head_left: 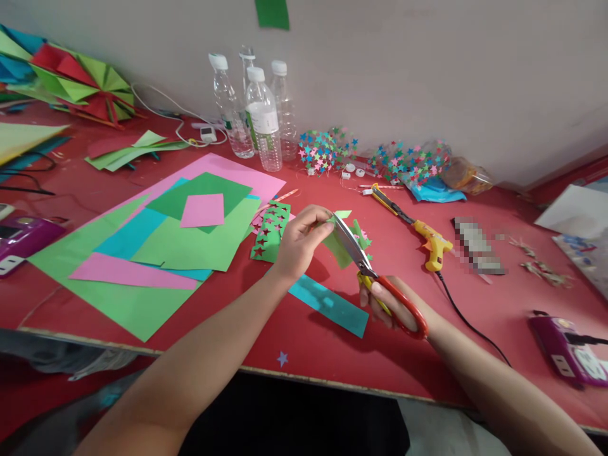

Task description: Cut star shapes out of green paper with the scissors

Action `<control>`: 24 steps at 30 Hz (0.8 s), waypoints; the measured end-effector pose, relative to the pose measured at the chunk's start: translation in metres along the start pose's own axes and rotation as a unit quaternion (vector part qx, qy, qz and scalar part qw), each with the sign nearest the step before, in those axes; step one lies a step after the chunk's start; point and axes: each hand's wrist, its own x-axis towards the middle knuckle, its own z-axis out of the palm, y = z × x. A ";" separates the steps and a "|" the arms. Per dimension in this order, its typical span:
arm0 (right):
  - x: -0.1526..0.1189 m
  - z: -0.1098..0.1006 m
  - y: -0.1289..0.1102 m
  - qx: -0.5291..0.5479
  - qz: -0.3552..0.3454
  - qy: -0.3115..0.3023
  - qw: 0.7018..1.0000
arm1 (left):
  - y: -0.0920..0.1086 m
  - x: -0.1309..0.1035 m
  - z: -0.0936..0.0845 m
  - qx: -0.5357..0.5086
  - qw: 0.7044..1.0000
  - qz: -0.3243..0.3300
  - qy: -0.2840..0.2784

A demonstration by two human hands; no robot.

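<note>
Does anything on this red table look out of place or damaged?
A purple star lies alone near the front edge of the red table, apart from the star clusters by the wall, perhaps dropped. The green sheet beside the left hand is riddled with star-shaped holes, but they look deliberate.

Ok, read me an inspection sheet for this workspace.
Surface: red tabletop, strewn with coloured paper sheets.
Job's things: red-handled scissors; light green paper; blue strip lying on the tabletop.
Clutter: clear plastic bottles, yellow glue gun, purple star near the front edge.
Grips: left grip pinches the light green paper; right grip holds the scissors.
Cables: black cord trailing from the glue gun.
Surroundings: pale wall behind, bearing green paper.
</note>
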 end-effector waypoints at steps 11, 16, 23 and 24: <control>0.000 -0.009 -0.006 -0.055 0.027 0.006 0.998 | -0.002 0.002 -0.006 0.009 1.000 0.015 -0.008; 0.002 -0.010 -0.007 -0.061 0.042 0.014 0.997 | -0.001 0.002 -0.007 0.019 1.000 0.017 -0.004; 0.003 -0.009 -0.004 -0.048 0.052 0.014 0.997 | -0.001 0.004 -0.008 0.021 1.000 0.015 0.000; 0.003 -0.009 -0.004 -0.049 0.053 0.016 0.997 | -0.001 0.004 -0.008 0.020 1.000 0.013 0.000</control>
